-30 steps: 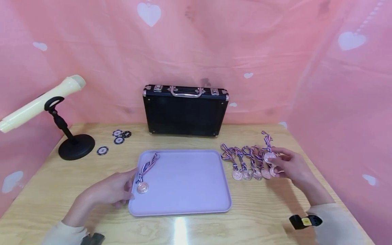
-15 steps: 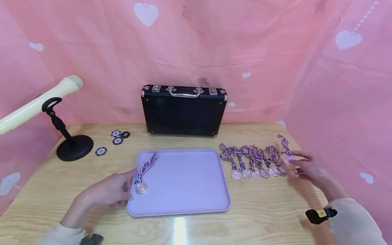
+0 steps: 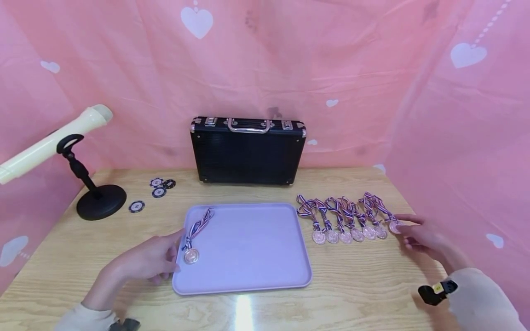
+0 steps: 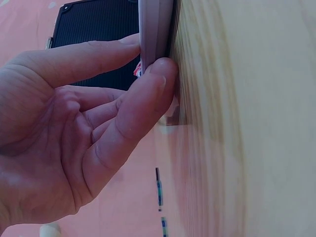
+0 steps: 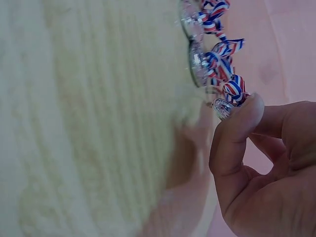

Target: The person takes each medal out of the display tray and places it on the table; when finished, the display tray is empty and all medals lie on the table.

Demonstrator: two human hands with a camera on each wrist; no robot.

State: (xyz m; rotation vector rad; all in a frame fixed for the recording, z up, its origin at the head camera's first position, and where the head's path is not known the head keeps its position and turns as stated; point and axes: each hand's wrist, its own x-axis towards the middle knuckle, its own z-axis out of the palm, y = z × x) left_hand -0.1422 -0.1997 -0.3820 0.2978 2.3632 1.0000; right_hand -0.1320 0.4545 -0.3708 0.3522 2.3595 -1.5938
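Note:
A lavender tray (image 3: 248,271) lies in the middle of the wooden table. One bronze medal (image 3: 192,256) with a striped ribbon rests in its left part. My left hand (image 3: 177,252) pinches the tray's left rim; in the left wrist view the thumb (image 4: 148,84) and a finger clamp the tray edge (image 4: 155,24). Right of the tray lies a row of several medals (image 3: 345,236). My right hand (image 3: 403,228) pinches the rightmost medal (image 3: 395,226), which is down on the table at the row's end. In the right wrist view the thumb tip (image 5: 242,116) lies against this medal (image 5: 223,107).
A shut black case (image 3: 248,151) stands upright behind the tray. At the back left are a cream microphone (image 3: 54,140) on a black stand (image 3: 101,202) and several poker chips (image 3: 159,187). Pink cloth walls close in the table on three sides.
My right hand carried a medal from above the row out to its right end and lowered it onto the table. The left hand stayed on the tray rim.

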